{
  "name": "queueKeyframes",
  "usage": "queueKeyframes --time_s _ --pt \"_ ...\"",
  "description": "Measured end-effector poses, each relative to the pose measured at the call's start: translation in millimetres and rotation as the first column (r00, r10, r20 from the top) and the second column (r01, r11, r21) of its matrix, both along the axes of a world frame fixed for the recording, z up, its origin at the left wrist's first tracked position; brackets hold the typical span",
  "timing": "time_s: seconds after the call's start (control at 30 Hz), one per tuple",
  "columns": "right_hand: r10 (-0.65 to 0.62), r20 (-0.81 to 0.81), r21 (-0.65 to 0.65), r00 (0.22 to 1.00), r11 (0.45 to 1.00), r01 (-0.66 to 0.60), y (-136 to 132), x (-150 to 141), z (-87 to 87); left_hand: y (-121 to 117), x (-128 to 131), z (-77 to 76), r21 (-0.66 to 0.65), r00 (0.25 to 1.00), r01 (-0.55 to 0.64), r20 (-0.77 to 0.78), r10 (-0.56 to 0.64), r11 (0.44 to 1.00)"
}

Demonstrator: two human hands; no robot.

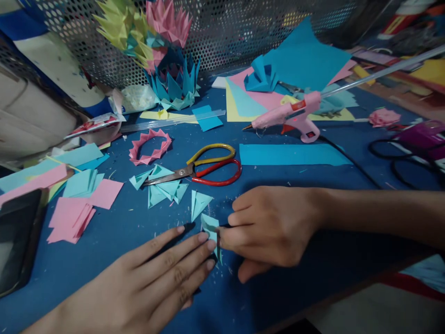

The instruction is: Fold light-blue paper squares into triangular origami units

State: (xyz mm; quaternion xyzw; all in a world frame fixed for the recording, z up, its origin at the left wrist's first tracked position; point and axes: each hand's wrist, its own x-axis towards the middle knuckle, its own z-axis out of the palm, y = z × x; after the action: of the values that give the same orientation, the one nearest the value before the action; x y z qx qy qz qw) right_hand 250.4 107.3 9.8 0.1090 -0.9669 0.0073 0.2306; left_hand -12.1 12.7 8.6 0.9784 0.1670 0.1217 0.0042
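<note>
A small piece of light blue paper [209, 222], partly folded, lies on the table between my two hands. My left hand [163, 273] is stretched out, its fingertips resting flat on the paper's left side. Curled with the knuckles forward, my right hand [271, 227] meets the paper's right edge; its fingertips are partly hidden. Just above is a folded light blue triangle [200, 204]. Several more folded triangles [163, 189] lie in a pile, with the blades of scissors [182, 172] across them. The scissors have one yellow and one red handle.
A pink glue gun [292, 116] with its cord rests behind a blue paper strip [295, 154]. Pink paper squares [71, 218] and a phone [21, 241] are at left. A pink folded ring [150, 147] and a folded paper flower [175, 81] stand farther back.
</note>
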Motion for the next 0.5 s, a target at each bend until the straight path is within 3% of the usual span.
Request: queueKeyframes --time_s 0.17,0.5 --pt "-0.003 0.010 -0.025 1.000 1.000 0.003 0.2 1.4 -1.3 4.0 2.9 8.1 0.008 1.000 0.003 -0.010 -0.003 1.000" --pt "0.000 0.014 -0.035 1.000 0.999 0.001 1.0 1.7 -2.6 0.5 -0.3 4.0 0.015 0.999 -0.018 -0.033 0.018 1.000"
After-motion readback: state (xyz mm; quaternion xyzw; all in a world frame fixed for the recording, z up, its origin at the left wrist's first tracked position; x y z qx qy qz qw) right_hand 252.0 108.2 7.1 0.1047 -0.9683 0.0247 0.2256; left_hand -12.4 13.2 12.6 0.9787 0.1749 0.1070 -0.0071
